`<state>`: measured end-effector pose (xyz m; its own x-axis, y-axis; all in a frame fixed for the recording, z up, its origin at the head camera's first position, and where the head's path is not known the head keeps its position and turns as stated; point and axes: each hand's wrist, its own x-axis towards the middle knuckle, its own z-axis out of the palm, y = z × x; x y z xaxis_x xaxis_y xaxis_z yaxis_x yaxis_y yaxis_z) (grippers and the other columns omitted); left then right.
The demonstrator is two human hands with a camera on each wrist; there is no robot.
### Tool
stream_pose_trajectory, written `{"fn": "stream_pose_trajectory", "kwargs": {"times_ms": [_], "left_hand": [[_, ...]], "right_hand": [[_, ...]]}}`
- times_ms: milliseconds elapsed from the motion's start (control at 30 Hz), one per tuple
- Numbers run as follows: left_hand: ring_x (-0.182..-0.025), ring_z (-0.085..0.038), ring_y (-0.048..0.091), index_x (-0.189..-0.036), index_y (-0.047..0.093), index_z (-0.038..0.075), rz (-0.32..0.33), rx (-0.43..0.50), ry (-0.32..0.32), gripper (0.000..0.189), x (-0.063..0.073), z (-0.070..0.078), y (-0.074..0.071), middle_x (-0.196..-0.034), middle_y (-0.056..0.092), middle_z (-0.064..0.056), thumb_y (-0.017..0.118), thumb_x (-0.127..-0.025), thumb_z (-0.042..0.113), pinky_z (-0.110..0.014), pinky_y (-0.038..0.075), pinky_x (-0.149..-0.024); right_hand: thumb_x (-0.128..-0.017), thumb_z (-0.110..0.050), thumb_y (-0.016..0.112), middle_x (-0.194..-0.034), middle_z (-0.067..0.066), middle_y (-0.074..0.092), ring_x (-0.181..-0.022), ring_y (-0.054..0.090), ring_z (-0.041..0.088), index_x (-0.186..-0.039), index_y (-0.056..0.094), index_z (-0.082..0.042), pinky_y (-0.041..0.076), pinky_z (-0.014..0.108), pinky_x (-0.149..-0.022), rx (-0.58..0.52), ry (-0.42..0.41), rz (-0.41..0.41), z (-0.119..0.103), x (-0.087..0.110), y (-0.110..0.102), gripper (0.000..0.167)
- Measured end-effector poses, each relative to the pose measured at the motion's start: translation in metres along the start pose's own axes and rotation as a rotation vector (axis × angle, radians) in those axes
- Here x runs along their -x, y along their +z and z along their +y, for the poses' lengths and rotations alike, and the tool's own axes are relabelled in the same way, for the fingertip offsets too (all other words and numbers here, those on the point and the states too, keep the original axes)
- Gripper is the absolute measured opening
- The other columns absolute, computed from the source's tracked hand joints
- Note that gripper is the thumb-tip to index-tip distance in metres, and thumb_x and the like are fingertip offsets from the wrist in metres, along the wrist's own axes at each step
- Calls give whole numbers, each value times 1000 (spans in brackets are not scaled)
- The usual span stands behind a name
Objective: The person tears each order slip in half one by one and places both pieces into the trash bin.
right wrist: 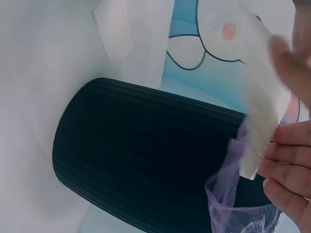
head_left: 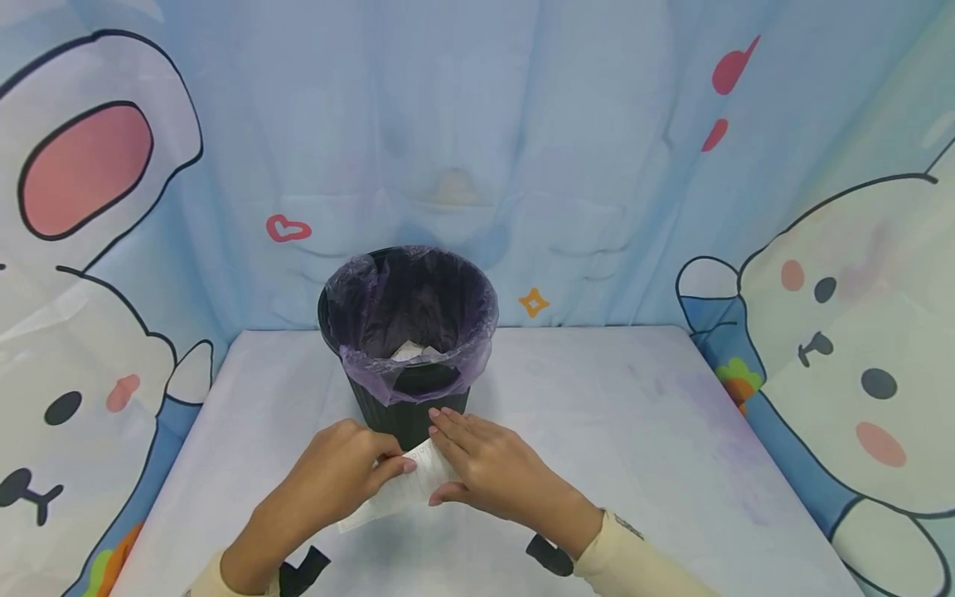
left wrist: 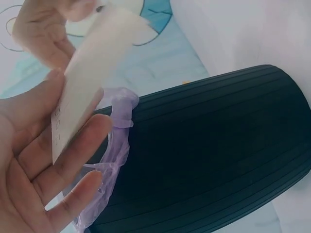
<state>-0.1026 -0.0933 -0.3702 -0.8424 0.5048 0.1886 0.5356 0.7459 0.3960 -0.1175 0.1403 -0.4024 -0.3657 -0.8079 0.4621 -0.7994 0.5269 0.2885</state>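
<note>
In the head view, a white paper slip point(head_left: 406, 487) with faint print slants between the two hands, before the bin. The left hand point(head_left: 346, 468) pinches it between thumb and fingers. The right hand point(head_left: 488, 464) lies against the slip's right part, its fingers straight and together and its thumb spread apart. In the left wrist view the paper slip point(left wrist: 92, 63) stands raised, with the left hand point(left wrist: 43, 145) at its lower end. Straight fingers of the right hand point(right wrist: 289, 170) touch the paper slip point(right wrist: 265, 121) in the right wrist view, where its upper part is blurred.
A black ribbed bin point(head_left: 406, 414) stands just beyond the hands, lined with a purple plastic bag point(head_left: 473, 352). Crumpled white paper point(head_left: 409, 351) lies inside it. The white-covered table point(head_left: 612, 439) ends at a blue cartoon curtain point(head_left: 597, 166).
</note>
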Motion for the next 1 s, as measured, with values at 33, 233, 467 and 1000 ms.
{"fn": "stream_pose_trajectory", "kwargs": {"times_ms": [33,233,467,1000], "left_hand": [[-52,4,42,-80,79,14,5,-11,3,15,0,0,0,-60,61,16,79,-86,27,-17,41,-51],[-50,2,39,-76,78,15,43,-78,26,15,-2,-2,1,-56,56,16,80,-85,26,-16,39,-49],[-50,1,36,-73,76,16,24,-84,82,16,-3,-2,-1,-54,48,17,80,-85,25,-17,37,-50],[-56,4,40,-77,77,16,-7,-77,207,12,-4,2,-6,-58,55,17,79,-85,25,-20,45,-60]], "right_hand": [[-81,-60,73,-132,14,66,-123,65,23,-123,70,-2,54,32,-100,-28,15,12,1,0,-1,71],[-84,-58,73,-130,13,68,-119,67,23,-120,71,-2,57,33,-94,-135,84,97,9,0,-9,67],[-87,-50,73,-122,7,73,-107,72,17,-119,72,-5,60,31,-85,-410,167,76,14,-3,-15,55],[-101,-21,62,-104,3,77,-85,70,-2,-114,75,-5,55,14,-77,-1003,217,-301,22,-8,-3,25]]}}
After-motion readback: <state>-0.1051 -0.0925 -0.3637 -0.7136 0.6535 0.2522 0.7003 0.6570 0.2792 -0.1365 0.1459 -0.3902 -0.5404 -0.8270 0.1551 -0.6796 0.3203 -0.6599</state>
